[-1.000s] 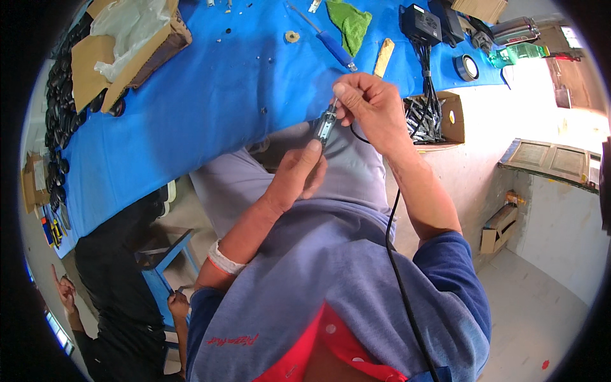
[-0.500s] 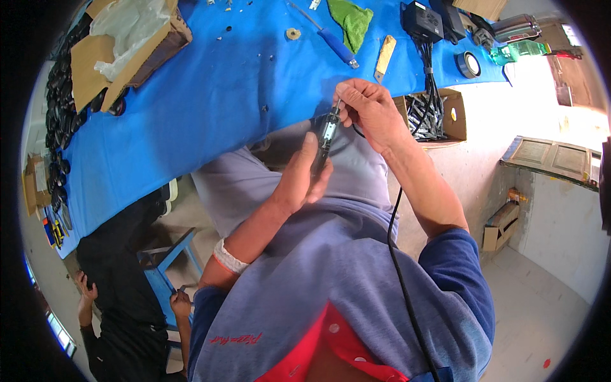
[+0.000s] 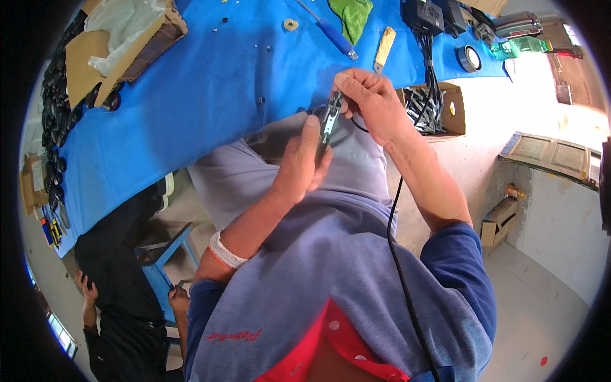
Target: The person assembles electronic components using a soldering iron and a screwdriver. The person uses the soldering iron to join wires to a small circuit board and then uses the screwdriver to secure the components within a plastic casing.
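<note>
A slim black device with a pale metal plate along its side is held tilted above my lap. My left hand is closed round its lower part, the thumb lying along the side. At its upper end, my right hand is closed in a pinch; what sits between those fingertips is too small and hidden to name. A black cable hangs down across my shirt, and a loop of dark cord shows beneath the right hand.
On the blue-covered table lie a blue-handled screwdriver, a green cloth, a yellowish-handled blade and a tape roll. An open box of parts stands beyond my right hand. Another person sits at the left.
The device and both hands have shifted slightly, and the plate is turned more into view. My right fingertips now cover the thin metal piece that showed at the device's upper end.
</note>
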### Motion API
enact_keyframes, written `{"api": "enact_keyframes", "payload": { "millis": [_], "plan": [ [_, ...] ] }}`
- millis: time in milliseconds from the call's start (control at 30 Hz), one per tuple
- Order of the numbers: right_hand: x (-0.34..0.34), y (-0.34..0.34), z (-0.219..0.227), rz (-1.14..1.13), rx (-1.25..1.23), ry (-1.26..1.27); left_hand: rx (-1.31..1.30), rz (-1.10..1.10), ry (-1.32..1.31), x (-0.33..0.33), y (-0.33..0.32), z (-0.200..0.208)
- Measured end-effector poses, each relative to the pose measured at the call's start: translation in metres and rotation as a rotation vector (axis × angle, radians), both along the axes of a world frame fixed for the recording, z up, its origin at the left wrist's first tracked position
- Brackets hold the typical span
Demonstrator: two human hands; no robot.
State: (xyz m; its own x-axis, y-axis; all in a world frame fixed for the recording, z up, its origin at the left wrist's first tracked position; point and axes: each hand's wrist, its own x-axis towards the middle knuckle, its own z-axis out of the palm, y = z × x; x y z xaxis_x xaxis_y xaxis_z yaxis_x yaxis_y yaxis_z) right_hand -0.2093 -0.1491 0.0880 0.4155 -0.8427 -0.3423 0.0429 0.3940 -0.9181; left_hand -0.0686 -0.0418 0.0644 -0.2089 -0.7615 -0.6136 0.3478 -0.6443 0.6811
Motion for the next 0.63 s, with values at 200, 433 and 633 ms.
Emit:
{"api": "enact_keyframes", "payload": {
  "millis": [200,433,633],
  "plan": [
    [0.002,0.006,0.007,-0.037,-0.088,0.027,0.005,-0.035,0.043,0.001,-0.002,-0.002],
    [-0.004,-0.006,0.016,-0.006,0.182,-0.035,0.015,-0.016,-0.029,-0.006,-0.004,0.002],
    [-0.003,-0.002,0.017,0.040,0.153,-0.062,0.026,-0.008,-0.077,-0.006,-0.005,0.006]
  ]
}}
